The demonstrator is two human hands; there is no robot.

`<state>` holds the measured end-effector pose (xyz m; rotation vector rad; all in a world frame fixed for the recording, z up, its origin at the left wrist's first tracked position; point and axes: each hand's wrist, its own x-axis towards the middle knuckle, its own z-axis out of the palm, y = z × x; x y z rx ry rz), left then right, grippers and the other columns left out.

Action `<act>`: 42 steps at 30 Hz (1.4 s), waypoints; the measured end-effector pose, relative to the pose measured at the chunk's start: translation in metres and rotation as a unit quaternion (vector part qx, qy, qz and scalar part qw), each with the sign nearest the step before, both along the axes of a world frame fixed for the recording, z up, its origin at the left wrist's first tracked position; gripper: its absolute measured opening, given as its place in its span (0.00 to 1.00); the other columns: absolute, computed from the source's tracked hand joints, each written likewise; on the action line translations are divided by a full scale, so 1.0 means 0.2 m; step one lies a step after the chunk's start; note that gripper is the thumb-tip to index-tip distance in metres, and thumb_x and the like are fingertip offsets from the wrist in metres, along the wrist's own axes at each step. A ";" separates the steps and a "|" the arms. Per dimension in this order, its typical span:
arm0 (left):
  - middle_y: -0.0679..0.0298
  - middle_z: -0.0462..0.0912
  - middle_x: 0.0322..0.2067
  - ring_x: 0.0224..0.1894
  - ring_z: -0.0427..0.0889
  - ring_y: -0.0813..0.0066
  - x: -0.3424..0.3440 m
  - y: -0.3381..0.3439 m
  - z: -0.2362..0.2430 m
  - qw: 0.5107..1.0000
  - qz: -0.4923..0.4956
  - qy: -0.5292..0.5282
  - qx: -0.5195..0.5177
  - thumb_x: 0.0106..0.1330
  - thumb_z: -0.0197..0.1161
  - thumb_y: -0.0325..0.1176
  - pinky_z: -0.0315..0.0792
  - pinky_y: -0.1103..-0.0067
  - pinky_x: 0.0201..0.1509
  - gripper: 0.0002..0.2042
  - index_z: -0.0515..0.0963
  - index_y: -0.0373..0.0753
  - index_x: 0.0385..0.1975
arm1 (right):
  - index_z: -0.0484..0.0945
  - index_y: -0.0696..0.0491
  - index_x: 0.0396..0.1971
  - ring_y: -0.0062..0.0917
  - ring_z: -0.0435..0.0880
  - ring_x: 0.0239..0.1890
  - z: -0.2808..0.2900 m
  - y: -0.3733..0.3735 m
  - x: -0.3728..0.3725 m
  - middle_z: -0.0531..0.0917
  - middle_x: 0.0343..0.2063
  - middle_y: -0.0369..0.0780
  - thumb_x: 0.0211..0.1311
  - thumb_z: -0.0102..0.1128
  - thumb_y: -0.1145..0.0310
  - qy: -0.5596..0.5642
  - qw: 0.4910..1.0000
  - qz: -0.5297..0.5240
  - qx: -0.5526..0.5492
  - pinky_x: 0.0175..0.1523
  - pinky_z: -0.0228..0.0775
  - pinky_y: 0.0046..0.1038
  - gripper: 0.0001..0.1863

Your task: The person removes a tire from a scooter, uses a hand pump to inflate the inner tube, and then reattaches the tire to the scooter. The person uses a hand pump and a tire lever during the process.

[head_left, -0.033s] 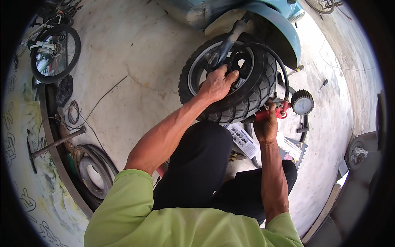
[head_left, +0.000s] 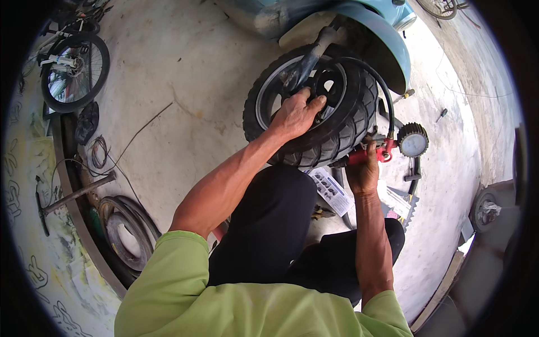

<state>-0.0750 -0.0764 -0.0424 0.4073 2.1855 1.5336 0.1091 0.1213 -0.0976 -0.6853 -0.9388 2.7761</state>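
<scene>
A scooter wheel (head_left: pixel 337 151) with a thick, knobbly black tyre stands before me, under a light blue fender (head_left: pixel 387 48). My left hand (head_left: pixel 297 115) reaches in by the hub beside the fork leg (head_left: pixel 309 64). Its fingers are curled, and what they grip is hidden. My right hand (head_left: pixel 365 171) is wrapped round a red tyre inflator gun (head_left: pixel 384 151), just right of the tyre's lower side. A round pressure gauge (head_left: pixel 414 140) in a black ribbed cover sticks out from the gun. From the gun a black air hose (head_left: pixel 384 87) arches over the tyre toward the hub.
Printed sheets (head_left: pixel 332 191) lie on the floor under the wheel, near my knees. Old tyres (head_left: pixel 126 230) and a T-shaped metal bar (head_left: pixel 78 194) rest at the left. A bicycle wheel (head_left: pixel 76 73) is at far left. At right lie a hammer-like tool (head_left: pixel 414 175) and a small screwdriver-like tool (head_left: pixel 442 114).
</scene>
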 end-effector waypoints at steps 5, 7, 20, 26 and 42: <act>0.45 0.86 0.35 0.41 0.87 0.52 0.04 -0.04 -0.08 0.999 -0.012 0.010 0.045 0.70 0.67 0.47 0.77 0.65 0.48 0.21 0.78 0.30 0.43 | 0.78 0.49 0.58 0.31 0.76 0.63 0.08 0.00 0.00 0.79 0.60 0.37 0.74 0.63 0.49 0.000 0.997 -0.009 0.076 0.67 0.69 0.41 0.23; 0.47 0.87 0.35 0.41 0.88 0.53 0.04 -0.03 -0.13 0.998 -0.010 0.010 0.064 0.67 0.69 0.40 0.77 0.66 0.48 0.16 0.79 0.30 0.42 | 0.77 0.52 0.57 0.33 0.79 0.59 0.14 0.00 -0.01 0.79 0.58 0.38 0.73 0.66 0.51 0.000 0.992 -0.022 0.122 0.60 0.76 0.41 0.23; 0.54 0.90 0.44 0.47 0.87 0.70 0.03 -0.09 -0.06 0.995 -0.049 -0.048 0.078 0.67 0.62 0.24 0.76 0.76 0.55 0.14 0.84 0.31 0.50 | 0.77 0.48 0.61 0.33 0.75 0.66 -0.02 0.15 0.26 0.83 0.58 0.40 0.69 0.63 0.37 -0.247 0.951 0.087 0.165 0.72 0.60 0.48 0.33; 0.51 0.90 0.45 0.49 0.88 0.60 0.00 -0.10 -0.03 0.995 -0.086 -0.044 0.019 0.67 0.61 0.25 0.77 0.72 0.56 0.14 0.85 0.34 0.52 | 0.76 0.51 0.61 0.35 0.81 0.61 0.04 0.11 0.20 0.83 0.57 0.42 0.71 0.61 0.38 -0.325 0.905 0.168 0.216 0.66 0.70 0.43 0.33; 0.51 0.90 0.43 0.49 0.89 0.54 0.05 -0.08 -0.09 0.999 -0.048 0.001 0.018 0.67 0.63 0.29 0.79 0.67 0.55 0.12 0.88 0.38 0.46 | 0.83 0.52 0.50 0.43 0.82 0.48 0.83 -0.18 -0.63 0.84 0.42 0.45 0.59 0.71 0.67 0.076 0.300 0.308 0.900 0.52 0.74 0.46 0.18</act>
